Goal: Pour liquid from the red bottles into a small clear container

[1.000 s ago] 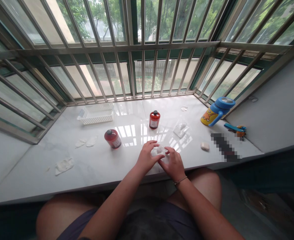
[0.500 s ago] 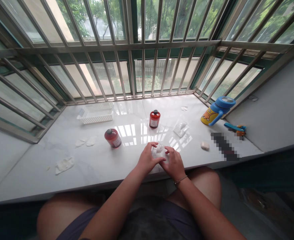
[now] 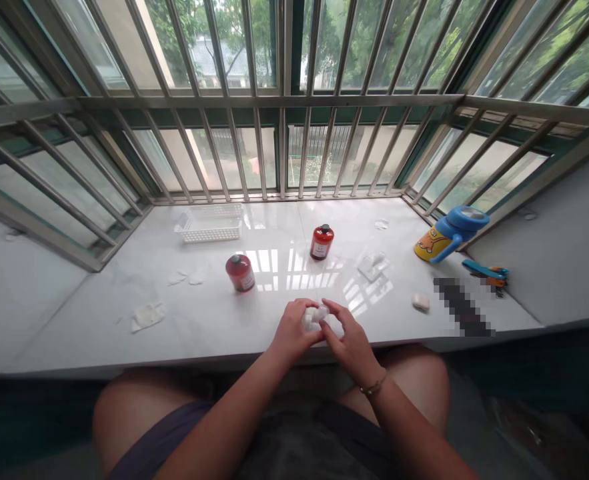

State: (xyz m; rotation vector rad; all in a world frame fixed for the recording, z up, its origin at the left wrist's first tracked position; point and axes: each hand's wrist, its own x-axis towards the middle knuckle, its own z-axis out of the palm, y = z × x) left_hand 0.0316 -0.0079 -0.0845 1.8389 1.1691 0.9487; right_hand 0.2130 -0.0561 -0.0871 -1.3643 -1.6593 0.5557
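Observation:
Near the front edge of the white marbled ledge, my left hand curls around a small whitish, partly see-through object. Its kind is hard to make out; it looks like a little clear container or crumpled plastic. My right hand is closed at the object's top and right side, thumb and fingers pinching a white part of it. Fingers hide much of it. Beyond my hands stand two red bottles with black caps, one nearer on the left and one farther back.
On the ledge lie a white basket, white scraps, clear plastic packaging and a small pale block. At the right are a blue-and-yellow flask and a blue-and-orange tool. Metal bars line the windows.
My right hand has shifted so its thumb and fingers now pinch the top of the whitish object. My left hand still holds it. The view has moved slightly left.

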